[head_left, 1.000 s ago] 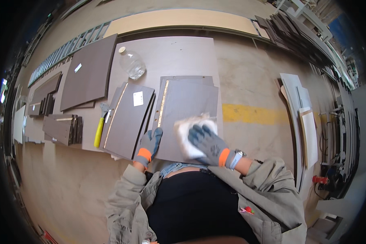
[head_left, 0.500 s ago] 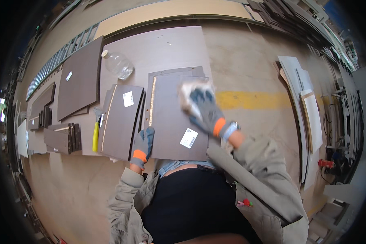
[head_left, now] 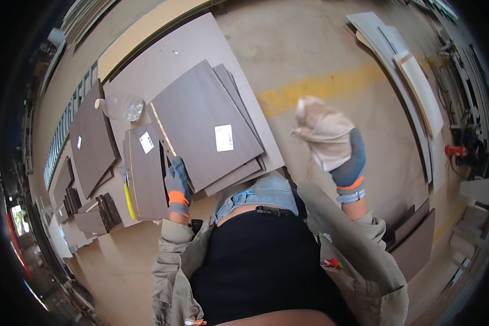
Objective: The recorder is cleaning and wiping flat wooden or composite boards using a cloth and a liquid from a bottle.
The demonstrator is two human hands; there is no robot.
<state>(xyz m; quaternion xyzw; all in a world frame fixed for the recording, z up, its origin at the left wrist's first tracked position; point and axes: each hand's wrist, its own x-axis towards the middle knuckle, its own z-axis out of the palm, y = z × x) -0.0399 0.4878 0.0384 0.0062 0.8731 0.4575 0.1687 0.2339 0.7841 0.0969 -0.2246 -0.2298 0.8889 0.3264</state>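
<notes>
Grey-and-orange work gloves cover both hands. The left hand (head_left: pixel 178 182) is at the near left edge of the top brown panel (head_left: pixel 204 119), fingers close together, probably to steady it; whether they pinch the board or merely rest against it, I cannot tell. The right hand (head_left: pixel 350 157) is closed around a bunched beige cloth (head_left: pixel 323 130), held out past the table's right edge, clear of the panel, with most of the cloth spilling loose beyond the fingers.

That panel lies face up near the person's waist, seemingly to keep it in easy reach, its white label (head_left: pixel 224 138) uppermost and a tan strip (head_left: pixel 163 130) along its left side. It sits askew on other boards, whose edges show at the right.

Just left lies a narrower labelled panel (head_left: pixel 146 179), with a yellow-handled tool (head_left: pixel 128 201) beside it, handle toward the person, which seems handy for picking up. Behind, a clear plastic bottle (head_left: pixel 125 107) lies on the pale tabletop (head_left: pixel 185 41). Farther left, a large dark panel (head_left: pixel 92 138) and small board pieces (head_left: pixel 100 214) appear grouped by size.
</notes>
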